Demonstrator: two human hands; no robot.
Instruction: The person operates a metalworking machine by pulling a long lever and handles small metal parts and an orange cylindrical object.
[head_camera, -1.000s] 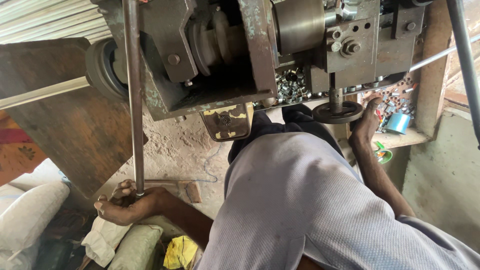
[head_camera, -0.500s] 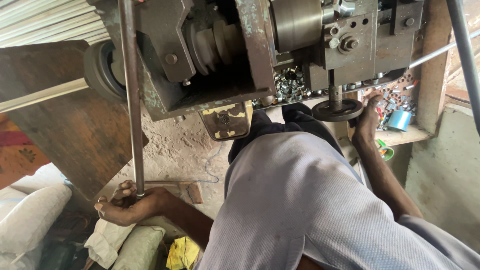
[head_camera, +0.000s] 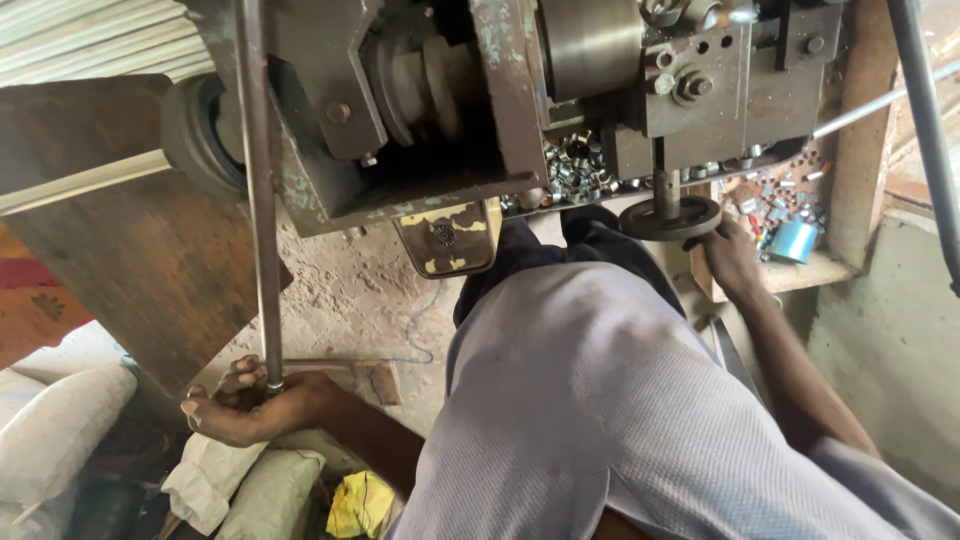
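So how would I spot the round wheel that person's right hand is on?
Start at the big grimy metal machine filling the top of the view. Under its right end a short vertical shaft drops to a dark, flat handwheel, with the right hand gripping its rim. It is the only flat disc there; nearby lie small loose shiny metal pieces.

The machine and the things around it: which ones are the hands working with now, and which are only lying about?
In use:
- long metal rod, lower end gripped by the left hand
- round handwheel, held at its rim by the right hand

Lying about:
- small metal parts in the machine
- blue cylinder on the ledge
- sacks
- yellow bag
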